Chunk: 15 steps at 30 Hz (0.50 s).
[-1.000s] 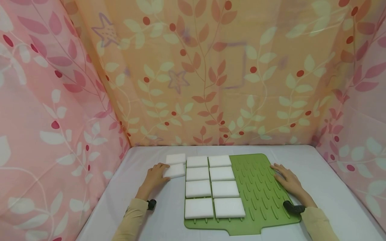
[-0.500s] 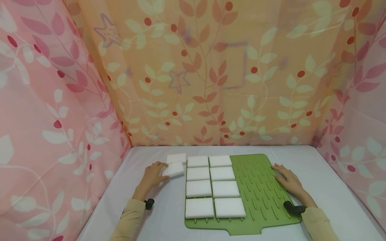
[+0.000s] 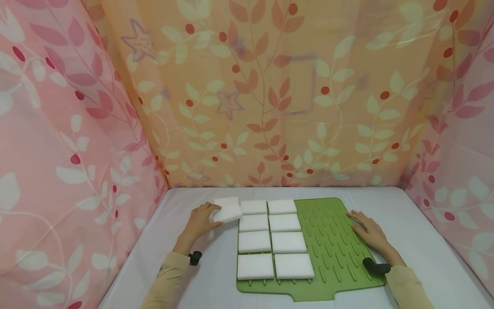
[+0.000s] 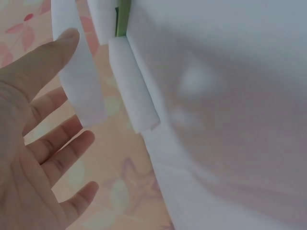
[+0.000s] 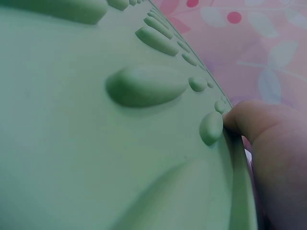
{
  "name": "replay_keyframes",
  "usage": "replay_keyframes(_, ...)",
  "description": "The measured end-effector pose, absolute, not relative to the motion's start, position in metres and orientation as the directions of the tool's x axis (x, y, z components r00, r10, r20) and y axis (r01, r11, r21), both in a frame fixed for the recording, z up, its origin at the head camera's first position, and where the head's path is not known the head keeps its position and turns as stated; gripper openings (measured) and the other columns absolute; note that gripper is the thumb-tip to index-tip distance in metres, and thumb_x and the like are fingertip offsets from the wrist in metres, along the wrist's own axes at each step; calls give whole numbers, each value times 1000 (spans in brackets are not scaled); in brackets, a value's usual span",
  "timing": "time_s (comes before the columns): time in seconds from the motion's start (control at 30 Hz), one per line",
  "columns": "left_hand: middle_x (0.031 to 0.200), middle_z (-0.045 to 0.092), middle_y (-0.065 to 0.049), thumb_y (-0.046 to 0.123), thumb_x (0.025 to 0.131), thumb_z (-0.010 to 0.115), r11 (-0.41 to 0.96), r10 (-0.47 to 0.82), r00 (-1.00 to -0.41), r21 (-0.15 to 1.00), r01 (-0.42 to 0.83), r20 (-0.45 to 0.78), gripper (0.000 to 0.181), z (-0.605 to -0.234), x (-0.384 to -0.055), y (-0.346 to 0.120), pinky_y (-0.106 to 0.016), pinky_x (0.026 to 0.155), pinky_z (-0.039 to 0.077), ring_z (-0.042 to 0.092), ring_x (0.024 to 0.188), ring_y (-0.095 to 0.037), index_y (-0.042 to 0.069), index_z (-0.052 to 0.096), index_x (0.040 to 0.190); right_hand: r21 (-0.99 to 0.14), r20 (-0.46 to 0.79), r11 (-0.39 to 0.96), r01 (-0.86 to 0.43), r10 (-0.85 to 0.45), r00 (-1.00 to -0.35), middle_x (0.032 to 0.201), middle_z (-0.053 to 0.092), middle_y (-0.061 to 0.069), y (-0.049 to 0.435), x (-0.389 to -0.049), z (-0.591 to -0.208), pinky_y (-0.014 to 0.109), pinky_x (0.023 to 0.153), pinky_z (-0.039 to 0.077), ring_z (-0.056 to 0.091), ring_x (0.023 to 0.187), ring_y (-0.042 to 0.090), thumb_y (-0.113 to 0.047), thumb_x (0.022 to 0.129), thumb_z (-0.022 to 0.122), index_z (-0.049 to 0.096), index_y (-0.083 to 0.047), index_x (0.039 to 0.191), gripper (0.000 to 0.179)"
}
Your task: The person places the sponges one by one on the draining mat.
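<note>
My left hand pinches a white sponge between thumb and fingers, off the table to the left of a green drying mat. In the left wrist view the thumb lies against one face of this sponge, and the fingers are on the other side. A second loose sponge lies on the table behind it, partly hidden in the head view. My right hand rests on the mat's right edge, its thumb touching the rim in the right wrist view.
Several white sponges lie flat in two columns on the mat's left half. Raised ridges cover its bare right part. A white cloth covers the table, and patterned curtains enclose the back and sides.
The left hand has lifted its sponge off the table, then moved it a little right and toward the back, closer to the mat's left edge. My right hand stays in place.
</note>
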State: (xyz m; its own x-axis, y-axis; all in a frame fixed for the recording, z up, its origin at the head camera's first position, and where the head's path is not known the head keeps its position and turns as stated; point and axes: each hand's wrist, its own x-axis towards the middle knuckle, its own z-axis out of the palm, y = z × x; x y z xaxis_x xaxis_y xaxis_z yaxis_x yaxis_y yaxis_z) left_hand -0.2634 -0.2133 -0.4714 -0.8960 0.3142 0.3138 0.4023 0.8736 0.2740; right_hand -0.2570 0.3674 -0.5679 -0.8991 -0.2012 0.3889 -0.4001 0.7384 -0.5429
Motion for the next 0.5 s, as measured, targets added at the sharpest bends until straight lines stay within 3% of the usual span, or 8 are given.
replay_keyframes(0.5,114,59,-7,38,76,74,825,371,-873,320,466,315,51,-472,-270,-184,-53,90,40,55,107,-29,14,61,119,-537,393,744,-397,-195,-898,137,39,29,365,-255,-565,65,101,15,28,127,52,-19,94,53,49,-3,132,42)
